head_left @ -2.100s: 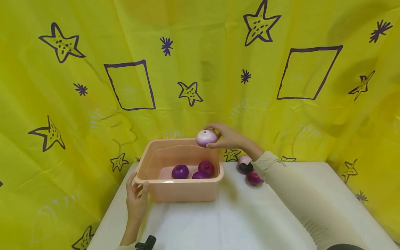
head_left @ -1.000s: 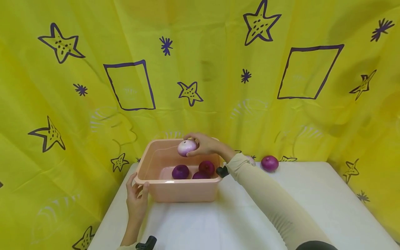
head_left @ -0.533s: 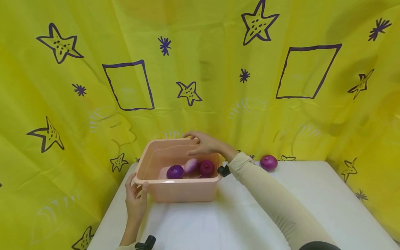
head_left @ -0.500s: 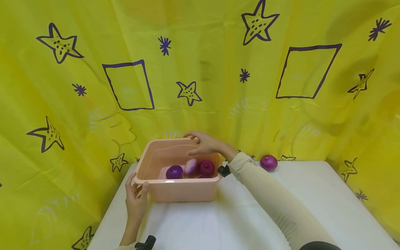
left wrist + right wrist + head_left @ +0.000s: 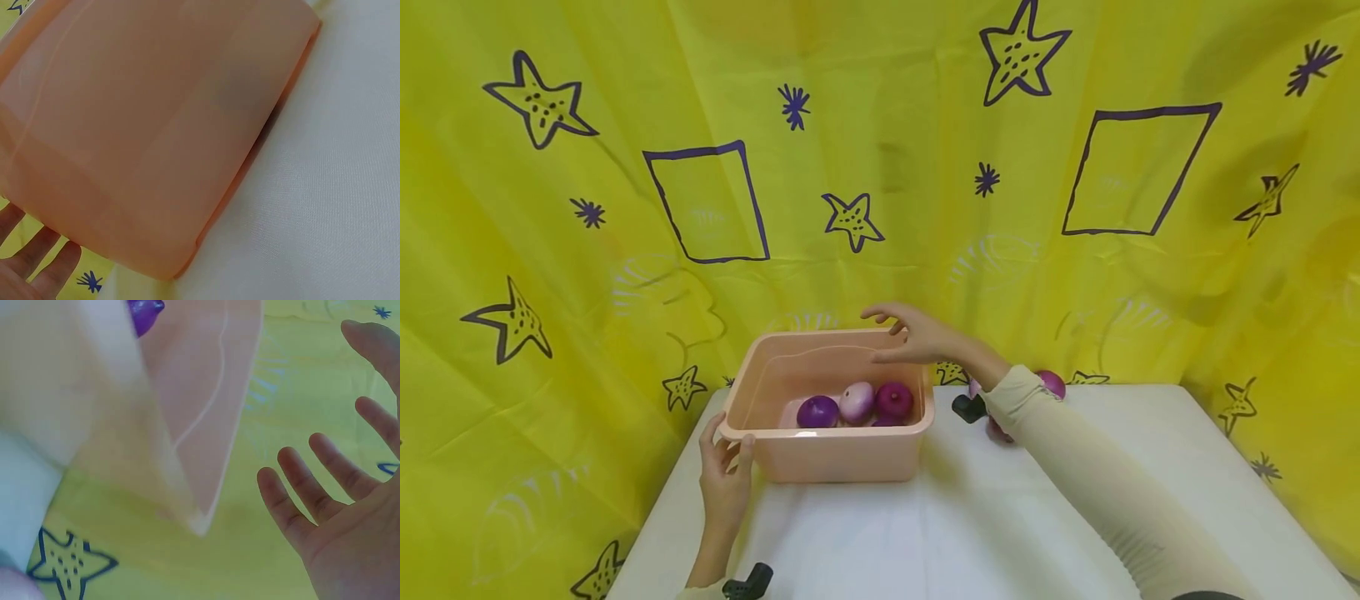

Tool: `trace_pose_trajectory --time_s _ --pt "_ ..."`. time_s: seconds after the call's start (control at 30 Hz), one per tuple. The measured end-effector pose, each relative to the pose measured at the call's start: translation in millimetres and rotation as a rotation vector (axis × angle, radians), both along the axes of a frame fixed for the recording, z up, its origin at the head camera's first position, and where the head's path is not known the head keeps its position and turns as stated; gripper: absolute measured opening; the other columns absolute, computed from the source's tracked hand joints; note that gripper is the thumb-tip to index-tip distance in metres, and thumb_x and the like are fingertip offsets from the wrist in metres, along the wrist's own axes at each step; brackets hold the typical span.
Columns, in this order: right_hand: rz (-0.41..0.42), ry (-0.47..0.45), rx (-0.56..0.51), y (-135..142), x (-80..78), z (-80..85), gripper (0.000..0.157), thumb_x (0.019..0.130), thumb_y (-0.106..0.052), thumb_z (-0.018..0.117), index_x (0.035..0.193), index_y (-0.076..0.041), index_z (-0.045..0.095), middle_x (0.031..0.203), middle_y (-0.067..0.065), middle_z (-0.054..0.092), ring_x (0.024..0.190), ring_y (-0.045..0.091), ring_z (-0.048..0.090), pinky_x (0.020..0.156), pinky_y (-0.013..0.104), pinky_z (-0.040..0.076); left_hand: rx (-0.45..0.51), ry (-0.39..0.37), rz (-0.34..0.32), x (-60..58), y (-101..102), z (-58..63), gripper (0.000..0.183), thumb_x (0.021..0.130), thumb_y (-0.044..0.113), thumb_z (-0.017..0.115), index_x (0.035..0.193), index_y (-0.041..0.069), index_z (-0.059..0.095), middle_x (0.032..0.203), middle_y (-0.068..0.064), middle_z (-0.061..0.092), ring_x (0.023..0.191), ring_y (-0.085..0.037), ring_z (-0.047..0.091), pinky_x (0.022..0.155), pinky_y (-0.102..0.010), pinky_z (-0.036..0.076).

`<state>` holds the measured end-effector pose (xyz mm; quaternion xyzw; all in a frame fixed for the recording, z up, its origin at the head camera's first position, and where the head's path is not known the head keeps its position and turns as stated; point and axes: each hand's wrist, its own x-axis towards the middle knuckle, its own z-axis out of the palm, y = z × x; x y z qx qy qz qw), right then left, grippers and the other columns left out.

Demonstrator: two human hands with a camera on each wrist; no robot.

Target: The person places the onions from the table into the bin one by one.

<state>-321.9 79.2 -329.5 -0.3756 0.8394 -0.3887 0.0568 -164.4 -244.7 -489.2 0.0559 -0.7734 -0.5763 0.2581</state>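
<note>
A peach plastic tub [image 5: 837,458] stands on the white table. My left hand [image 5: 726,487] grips the rim at its front left corner, and the left wrist view shows fingers [image 5: 53,265] against the tub's side. Inside lie several red onions: a dark purple one [image 5: 817,412], a pale pinkish-white one [image 5: 857,403] and a magenta one [image 5: 895,402]; another is mostly hidden by the front rim. My right hand [image 5: 925,339] hangs over the tub's back right corner, holding nothing. In the right wrist view its fingers [image 5: 290,487] are spread apart.
Right of the tub, more onions lie on the table, partly covered by my right forearm: a magenta one [image 5: 1052,383] near the back edge and a darker one [image 5: 997,432] before it. A yellow curtain [image 5: 910,150] with starfish drawings hangs behind the table [image 5: 1000,533].
My right hand carried the pale onion over the tub and let it drop among the others. It has since drawn back up and right. The left hand stays on the rim.
</note>
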Motion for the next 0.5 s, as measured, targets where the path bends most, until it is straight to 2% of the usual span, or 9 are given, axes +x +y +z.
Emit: trace_pose_trajectory --time_s 0.27,0.5 --pt "-0.089 0.091 -0.026 50 10.4 -4.8 0.068 0.088 -0.025 0.082 0.147 -0.011 0.052 0.142 0.016 0.056 0.114 0.039 0.060 0.094 0.059 0.052 0.001 0.002 0.005 -0.4 1 0.6 0.063 0.105 0.020 0.060 0.160 0.023 0.028 0.157 -0.017 0.044 0.114 -0.010 0.056 0.085 -0.007 0.047" --pt "-0.192 0.095 -0.024 96 19.9 -28.2 0.069 0.087 -0.023 0.083 0.147 -0.011 0.051 0.141 0.020 0.056 0.114 0.038 0.061 0.092 0.058 0.054 0.001 0.003 0.013 -0.8 1 0.1 0.063 0.105 0.019 0.060 0.159 0.023 0.028 0.156 -0.017 0.046 0.115 -0.015 0.057 0.084 -0.007 0.047"
